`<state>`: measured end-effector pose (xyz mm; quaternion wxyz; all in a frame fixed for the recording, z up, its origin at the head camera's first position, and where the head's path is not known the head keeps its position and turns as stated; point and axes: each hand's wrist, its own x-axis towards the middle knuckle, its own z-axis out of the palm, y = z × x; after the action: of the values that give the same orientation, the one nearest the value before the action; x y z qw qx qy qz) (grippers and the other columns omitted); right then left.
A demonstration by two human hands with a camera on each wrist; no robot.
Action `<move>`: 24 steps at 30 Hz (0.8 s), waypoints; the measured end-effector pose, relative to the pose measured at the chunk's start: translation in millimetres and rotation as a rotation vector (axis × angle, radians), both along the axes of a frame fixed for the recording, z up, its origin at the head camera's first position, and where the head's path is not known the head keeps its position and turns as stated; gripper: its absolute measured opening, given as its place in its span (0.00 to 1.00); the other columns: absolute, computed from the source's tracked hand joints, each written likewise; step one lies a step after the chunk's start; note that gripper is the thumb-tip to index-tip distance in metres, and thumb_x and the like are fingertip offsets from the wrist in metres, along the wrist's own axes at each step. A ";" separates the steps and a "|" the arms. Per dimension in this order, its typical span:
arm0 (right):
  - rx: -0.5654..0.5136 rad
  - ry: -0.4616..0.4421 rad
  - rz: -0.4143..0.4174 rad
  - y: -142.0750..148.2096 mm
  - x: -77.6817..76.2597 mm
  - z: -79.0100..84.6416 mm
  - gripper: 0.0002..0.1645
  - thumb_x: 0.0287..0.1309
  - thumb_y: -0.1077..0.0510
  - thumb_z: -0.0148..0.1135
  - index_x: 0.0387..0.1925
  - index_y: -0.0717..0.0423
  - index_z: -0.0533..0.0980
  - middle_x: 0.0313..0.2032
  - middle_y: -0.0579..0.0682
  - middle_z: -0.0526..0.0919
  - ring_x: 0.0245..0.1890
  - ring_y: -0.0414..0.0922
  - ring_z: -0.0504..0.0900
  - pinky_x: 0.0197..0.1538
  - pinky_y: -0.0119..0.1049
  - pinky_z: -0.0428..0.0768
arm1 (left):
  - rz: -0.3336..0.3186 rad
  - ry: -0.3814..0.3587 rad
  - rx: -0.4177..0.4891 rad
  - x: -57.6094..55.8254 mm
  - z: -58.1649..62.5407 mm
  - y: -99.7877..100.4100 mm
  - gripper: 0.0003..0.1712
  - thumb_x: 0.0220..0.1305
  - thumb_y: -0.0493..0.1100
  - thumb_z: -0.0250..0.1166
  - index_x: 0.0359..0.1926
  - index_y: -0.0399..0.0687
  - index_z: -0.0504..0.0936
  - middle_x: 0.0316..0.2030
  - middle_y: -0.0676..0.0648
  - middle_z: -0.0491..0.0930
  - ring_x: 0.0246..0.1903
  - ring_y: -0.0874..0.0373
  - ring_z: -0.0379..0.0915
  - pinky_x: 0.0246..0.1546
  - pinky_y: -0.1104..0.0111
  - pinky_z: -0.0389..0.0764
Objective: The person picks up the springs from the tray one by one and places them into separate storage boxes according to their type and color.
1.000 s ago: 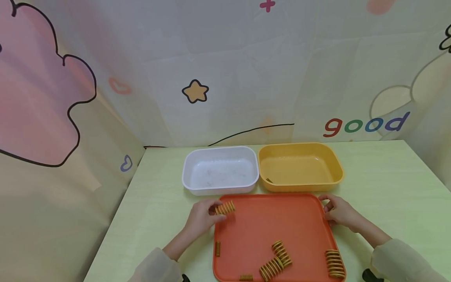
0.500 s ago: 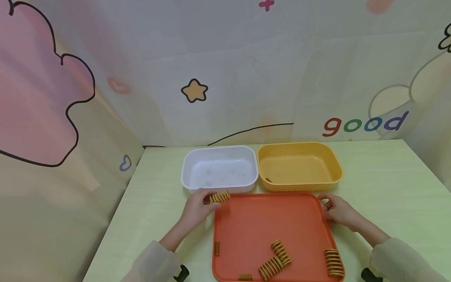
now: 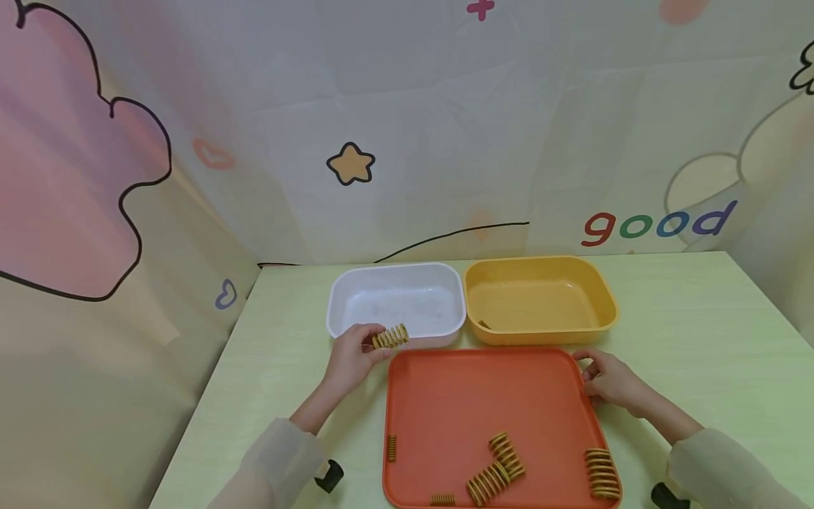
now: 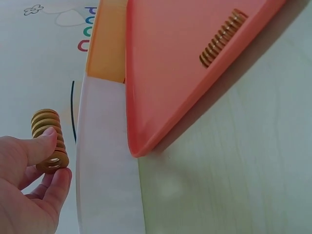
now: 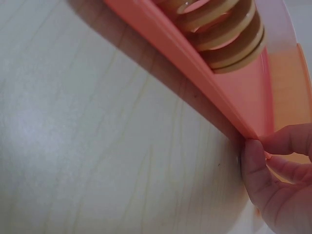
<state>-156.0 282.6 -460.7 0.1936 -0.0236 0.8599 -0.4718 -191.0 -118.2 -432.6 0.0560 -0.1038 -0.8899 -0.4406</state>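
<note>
Between thumb and fingers, my left hand (image 3: 348, 359) pinches a yellow-brown coil spring (image 3: 391, 337). In the head view the spring overlaps the front rim of the white bin (image 3: 375, 272); the left wrist view shows the thumb across the coils of the held spring (image 4: 46, 119). My right hand (image 3: 613, 382) grips the upper right edge of the orange tray (image 3: 483, 396), thumb and fingers meeting at its rim. Two big springs lie touching on the tray, one spring (image 3: 507, 454) against another spring (image 3: 489, 484). A third big spring (image 3: 602, 474) rests along the right side.
Two small springs lie on the tray, one spring (image 3: 391, 449) by its left rim and one spring (image 3: 443, 500) near the front. The yellow bin (image 3: 543, 338) stands beside the white one, with a small dark piece (image 3: 485, 325) inside. A printed cloth (image 3: 407, 141) hangs behind the table.
My left hand has carried the spring up from over the tray's upper left corner to the white bin's front rim. The right hand stays at the tray edge.
</note>
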 end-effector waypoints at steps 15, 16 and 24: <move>-0.012 0.015 0.007 0.4 0.1 -0.9 0.29 0.41 0.73 0.50 0.51 0.72 0.59 0.27 0.55 0.68 0.22 0.44 0.70 0.23 0.34 0.76 | 0.066 0.037 0.032 -24.4 -5.2 4.6 0.19 0.42 0.33 0.69 0.41 0.35 0.78 0.35 0.41 0.76 0.35 0.53 0.74 0.36 0.68 0.79; -0.013 0.014 0.005 0.5 0.1 -1.2 0.29 0.41 0.73 0.50 0.51 0.72 0.59 0.27 0.56 0.68 0.22 0.44 0.70 0.23 0.34 0.76 | 0.065 0.039 0.030 -25.0 -5.9 4.6 0.19 0.42 0.33 0.69 0.40 0.35 0.78 0.35 0.40 0.76 0.35 0.53 0.74 0.36 0.68 0.79; -0.009 0.011 0.000 1.1 0.1 -1.2 0.29 0.41 0.73 0.51 0.51 0.71 0.59 0.27 0.55 0.68 0.22 0.44 0.70 0.23 0.34 0.76 | 0.044 0.081 0.067 -37.7 -17.6 -0.3 0.18 0.44 0.36 0.69 0.40 0.38 0.79 0.34 0.43 0.76 0.35 0.56 0.74 0.36 0.70 0.78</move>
<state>-155.9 283.7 -461.9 0.1887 -0.0271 0.8588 -0.4756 -228.6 -118.6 -450.2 0.1052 -0.1001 -0.8737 -0.4644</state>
